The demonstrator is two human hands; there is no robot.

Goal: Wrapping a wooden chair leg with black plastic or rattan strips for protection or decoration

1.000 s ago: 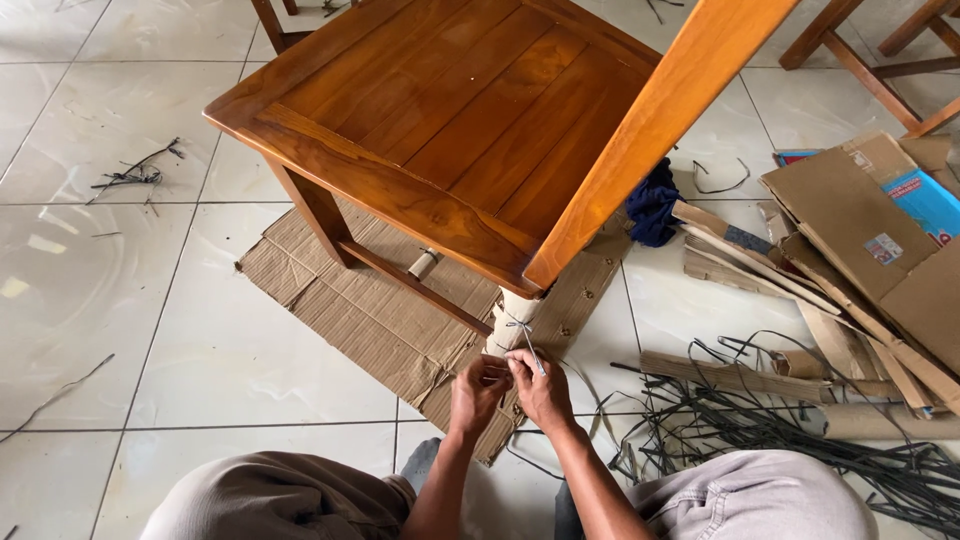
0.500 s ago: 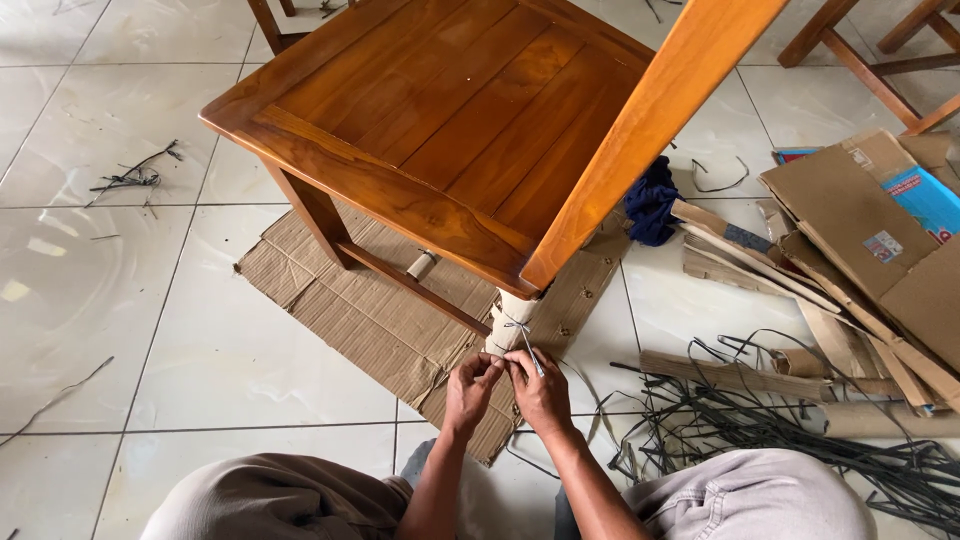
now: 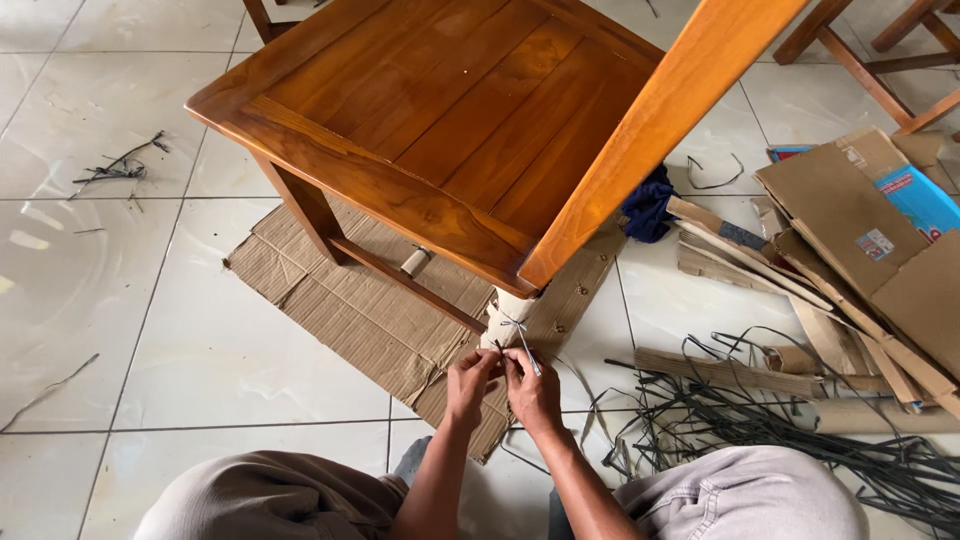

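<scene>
A brown wooden chair [image 3: 440, 110] stands on a sheet of flattened cardboard [image 3: 350, 310]. Its near leg [image 3: 507, 318] is wrapped in pale cardboard, with a thin strap [image 3: 522, 340] knotted around it. My left hand [image 3: 470, 385] and my right hand [image 3: 532, 390] meet just below that leg, fingers pinched on the loose ends of the strap. My knees in grey trousers fill the bottom of the view.
A pile of dark straps [image 3: 800, 430] lies on the tiled floor at the right. Cardboard pieces and a box [image 3: 880, 250] sit at the far right, a blue cloth [image 3: 650, 205] behind the chair. More wooden legs [image 3: 850, 45] stand top right. Strap scraps [image 3: 115, 165] lie left.
My hands have crept slightly up and left toward the wrapped leg, still pinching the strap. The view has shifted a little.
</scene>
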